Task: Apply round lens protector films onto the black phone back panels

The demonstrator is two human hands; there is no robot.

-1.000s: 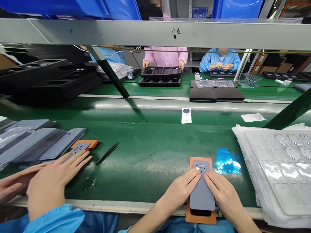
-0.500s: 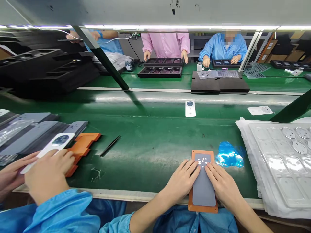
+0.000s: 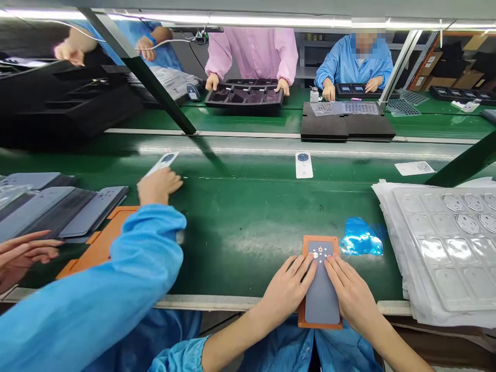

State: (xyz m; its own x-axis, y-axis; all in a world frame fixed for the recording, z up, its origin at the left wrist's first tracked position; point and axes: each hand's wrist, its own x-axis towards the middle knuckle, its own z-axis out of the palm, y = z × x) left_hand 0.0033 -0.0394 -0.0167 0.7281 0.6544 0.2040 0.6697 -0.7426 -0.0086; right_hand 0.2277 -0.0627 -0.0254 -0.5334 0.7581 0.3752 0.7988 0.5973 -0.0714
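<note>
A grey phone-shaped panel lies in an orange tray at the front edge of the green bench, with small holes near its upper end. My left hand rests along the panel's left side, fingertips on its upper part. From the right, my right hand presses its fingertips beside the holes. The fingers of both hands lie together and nearly flat. Just beyond my right hand is a crumpled piece of shiny blue film.
A co-worker's sleeved arm reaches over the bench at left, holding a white card. Grey panels are stacked there. Clear trays lie at right. A white card lies ahead; slanted posts stand beyond.
The co-worker's hand at left has moved forward and right with the white card. Across the bench, the person in pink has lifted and tilted a black tray. My hands stay on the panel.
</note>
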